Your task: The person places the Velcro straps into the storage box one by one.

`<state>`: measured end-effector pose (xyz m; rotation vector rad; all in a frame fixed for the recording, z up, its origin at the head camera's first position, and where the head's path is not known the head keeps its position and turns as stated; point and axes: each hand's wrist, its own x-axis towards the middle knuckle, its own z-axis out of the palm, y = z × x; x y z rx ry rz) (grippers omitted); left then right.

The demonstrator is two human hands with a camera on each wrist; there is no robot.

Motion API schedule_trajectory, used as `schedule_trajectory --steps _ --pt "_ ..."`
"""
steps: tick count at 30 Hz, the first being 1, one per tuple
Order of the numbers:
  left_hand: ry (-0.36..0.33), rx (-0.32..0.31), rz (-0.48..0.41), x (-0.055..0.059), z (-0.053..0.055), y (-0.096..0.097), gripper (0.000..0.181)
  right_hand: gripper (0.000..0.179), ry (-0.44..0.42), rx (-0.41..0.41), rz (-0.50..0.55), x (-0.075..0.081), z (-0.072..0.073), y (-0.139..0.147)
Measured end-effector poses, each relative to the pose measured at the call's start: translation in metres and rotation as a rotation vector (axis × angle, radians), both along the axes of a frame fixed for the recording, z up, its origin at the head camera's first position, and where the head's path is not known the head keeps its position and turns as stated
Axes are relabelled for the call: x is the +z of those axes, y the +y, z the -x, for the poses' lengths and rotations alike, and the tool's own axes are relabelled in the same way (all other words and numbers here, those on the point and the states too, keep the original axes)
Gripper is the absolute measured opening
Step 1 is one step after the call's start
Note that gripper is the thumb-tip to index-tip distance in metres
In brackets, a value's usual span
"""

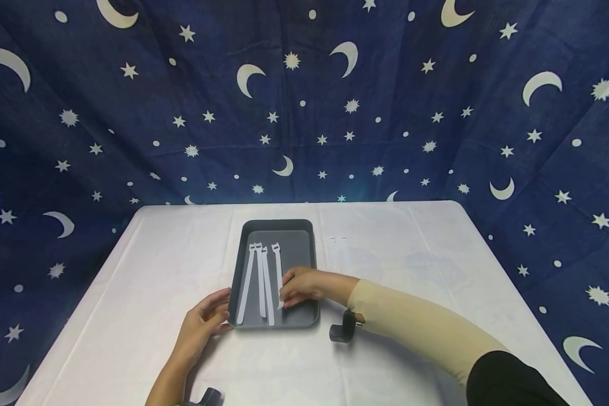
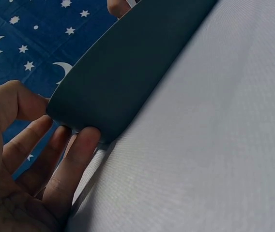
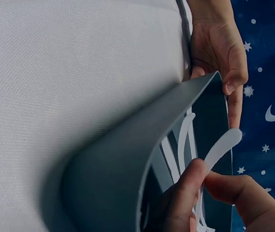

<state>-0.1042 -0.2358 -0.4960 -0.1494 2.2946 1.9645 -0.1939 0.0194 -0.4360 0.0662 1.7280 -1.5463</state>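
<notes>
A dark grey tray [image 1: 279, 225] holds several white hook-and-loop cable ties [image 1: 247, 285], lying lengthwise with their slotted heads toward the far end. My right hand [image 1: 301, 285] reaches over the tray's right wall and pinches the near end of the rightmost cable tie [image 1: 277, 262]. In the right wrist view, its rounded tip [image 3: 227, 142] sticks up between thumb and finger. My left hand [image 1: 203, 321] holds the tray's near left corner. The left wrist view shows its fingertips [image 2: 90, 136] against the tray's outer wall [image 2: 113, 72].
Two faint white strips [image 1: 344, 254], like more cable ties, lie on the white-covered table [image 1: 385, 237] right of the tray. Behind the table hangs a dark blue cloth [image 1: 314, 146] with moons and stars.
</notes>
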Motion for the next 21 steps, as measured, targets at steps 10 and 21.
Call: schedule_trajectory --steps 10,21 --pt "0.004 -0.005 -0.005 0.001 -0.001 0.001 0.052 0.034 0.006 0.015 -0.035 -0.006 0.000 -0.004" --pt "-0.002 0.001 -0.003 0.000 -0.001 0.001 0.052 0.026 0.125 0.121 -0.133 0.005 0.000 0.000"
